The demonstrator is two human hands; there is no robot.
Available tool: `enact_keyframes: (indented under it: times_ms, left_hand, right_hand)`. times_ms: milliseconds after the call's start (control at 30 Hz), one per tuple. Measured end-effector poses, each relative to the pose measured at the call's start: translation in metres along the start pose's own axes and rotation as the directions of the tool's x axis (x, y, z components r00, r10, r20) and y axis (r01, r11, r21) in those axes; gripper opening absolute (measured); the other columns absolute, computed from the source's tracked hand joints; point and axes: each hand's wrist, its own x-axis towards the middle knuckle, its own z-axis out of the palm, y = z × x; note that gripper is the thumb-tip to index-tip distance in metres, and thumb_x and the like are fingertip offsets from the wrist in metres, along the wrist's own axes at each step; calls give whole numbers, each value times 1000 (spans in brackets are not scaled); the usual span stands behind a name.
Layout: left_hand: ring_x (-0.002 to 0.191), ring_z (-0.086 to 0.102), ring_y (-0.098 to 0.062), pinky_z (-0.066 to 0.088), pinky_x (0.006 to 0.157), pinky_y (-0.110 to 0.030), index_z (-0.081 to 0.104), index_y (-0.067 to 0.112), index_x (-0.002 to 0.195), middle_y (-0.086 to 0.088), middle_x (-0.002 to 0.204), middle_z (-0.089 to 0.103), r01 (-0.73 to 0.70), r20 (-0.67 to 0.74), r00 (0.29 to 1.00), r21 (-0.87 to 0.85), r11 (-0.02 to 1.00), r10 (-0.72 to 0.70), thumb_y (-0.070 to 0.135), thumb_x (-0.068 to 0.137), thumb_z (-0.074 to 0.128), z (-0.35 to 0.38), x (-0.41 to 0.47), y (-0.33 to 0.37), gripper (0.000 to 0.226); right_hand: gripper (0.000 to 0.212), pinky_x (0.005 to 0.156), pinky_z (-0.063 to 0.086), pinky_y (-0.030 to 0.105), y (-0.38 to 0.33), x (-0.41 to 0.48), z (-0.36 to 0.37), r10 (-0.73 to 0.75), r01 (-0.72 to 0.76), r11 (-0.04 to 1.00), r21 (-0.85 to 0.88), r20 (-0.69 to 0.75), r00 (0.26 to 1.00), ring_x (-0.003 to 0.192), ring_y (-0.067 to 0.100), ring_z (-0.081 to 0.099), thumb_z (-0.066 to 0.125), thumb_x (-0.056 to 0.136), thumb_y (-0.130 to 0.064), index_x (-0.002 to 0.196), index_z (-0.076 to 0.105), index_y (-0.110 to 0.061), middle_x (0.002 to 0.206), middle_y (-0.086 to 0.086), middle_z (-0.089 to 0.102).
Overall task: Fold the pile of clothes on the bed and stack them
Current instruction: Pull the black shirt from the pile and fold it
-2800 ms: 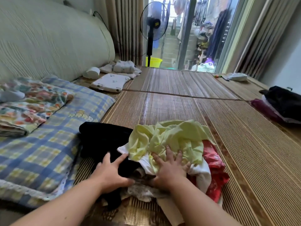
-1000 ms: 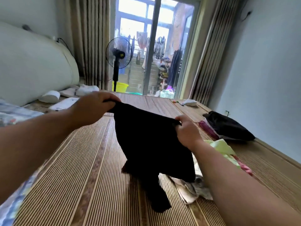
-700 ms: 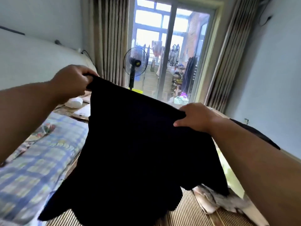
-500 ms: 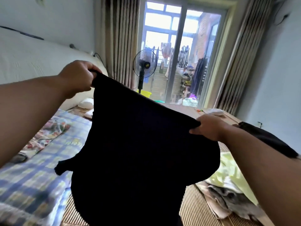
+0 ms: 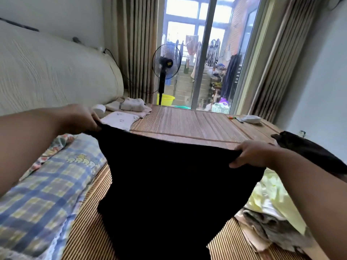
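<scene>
black garment (image 5: 178,194): centre of frame, held up in the air above the bed mat (image 5: 187,122), top edge stretched taut between both hands, the rest hanging down
left hand (image 5: 80,119): left of centre, grip closed on the garment's upper left corner, fingers curled round the cloth
right hand (image 5: 251,154): right of centre and lower in frame, grip closed on the upper right corner, thumb on the near side of the edge
pile of clothes (image 5: 272,212): lower right, pale yellow and grey pieces crumpled on the mat, just beside the hanging garment
changed: 2.8 s ago the black piece lay in the pile under both hands; now it is out of the pile. Against 0.5 s ago the hands are lower and wider apart, and the top edge is pulled out straighter
meaning: looks like one item separated and opened, no fold made yet; probably next is laying it flat on the mat. Nothing stacked from this pile that I can see
hidden: garment bottom cut off by the lower frame edge, type not clear (solid black, no detail); fingertips behind the cloth; pile partly behind the right forearm and blurred
around: plaid blanket (image 5: 43,194) lower left, dark clothes (image 5: 308,149) at right edge, fan (image 5: 166,62) upper centre by the window
</scene>
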Motion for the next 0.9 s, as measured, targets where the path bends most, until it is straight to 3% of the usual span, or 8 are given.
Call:
enact_keyframes:
  times_ms: [100, 200, 300, 433, 600, 700, 800, 900]
  left_hand:
    - [70, 57, -28, 42, 69, -36, 71, 4, 60, -18, 72, 64, 76, 63, 995, -7, 997, -76, 1, 61, 68, 33, 20, -22, 5]
    - [62, 46, -22, 32, 56, -28, 63, 3, 57, -14, 61, 52, 126, 104, 986, 33, 992, -128, 5, 49, 61, 59, 37, -35, 9]
    - [56, 35, -18, 14, 47, -22, 53, 12, 58, -9, 56, 38, 189, 258, 943, 97, 977, -209, 1, 57, 61, 71, 53, -46, 14]
    - [57, 47, -5, 27, 46, -18, 72, 22, 81, 3, 65, 55, 267, 459, 856, 0, 964, -237, 8, 85, 64, 72, 66, -55, 17]
    - [64, 47, -10, 24, 55, -28, 70, 23, 102, -3, 78, 57, 298, 466, 883, -463, 835, -57, 25, 91, 58, 80, 72, -52, 17]
    - [63, 47, -9, 26, 50, -24, 72, 24, 97, 0, 74, 61, 226, 326, 938, -318, 921, -117, 21, 96, 55, 79, 73, -46, 17]
    - [42, 38, -9, 25, 36, -17, 69, 15, 97, 0, 53, 50, 207, 104, 975, -74, 976, -199, 14, 97, 54, 78, 77, -44, 14]
    - [43, 50, -16, 39, 35, -19, 58, 9, 97, -6, 68, 51, 307, 107, 951, -440, 844, -291, 6, 100, 43, 79, 80, -30, 17]
  right_hand:
    - [13, 52, 42, 21, 20, 23, 17, 52, -55, 989, 135, 25, 998, 55, 17, 55, 78, 76, -14, 71, 67, -13, 60, 2, 58]
    - [11, 40, 35, 21, 36, 44, 18, 42, -68, 834, 548, 60, 997, 42, 17, 47, 70, 81, -1, 75, 61, -5, 54, 6, 51]
    - [13, 35, 35, 20, 43, 62, 8, -28, -55, 701, 711, 104, 994, 39, 17, 48, 69, 75, 3, 83, 59, -1, 57, 9, 52]
    - [28, 42, 44, 22, 48, 79, 3, -2, -75, 770, 633, 120, 993, 49, 19, 57, 78, 67, -16, 87, 69, 1, 66, 13, 62]
    - [29, 71, 52, 34, 56, 90, 8, 43, -12, 874, 485, -52, 998, 74, 26, 64, 73, 73, 9, 97, 72, -8, 86, 14, 70]
    - [27, 88, 50, 41, 62, 91, 9, 97, -55, 959, 277, -141, 985, 88, 30, 67, 74, 75, 3, 97, 74, -13, 90, 11, 72]
    - [10, 70, 49, 33, 60, 87, 9, 139, -126, 989, 81, -189, 972, 73, 28, 66, 73, 83, -17, 75, 71, -11, 68, 6, 65]
    - [15, 49, 43, 24, 49, 91, 18, 200, -127, 896, 425, -131, 971, 49, 19, 56, 57, 95, -21, 89, 65, -11, 55, 1, 56]
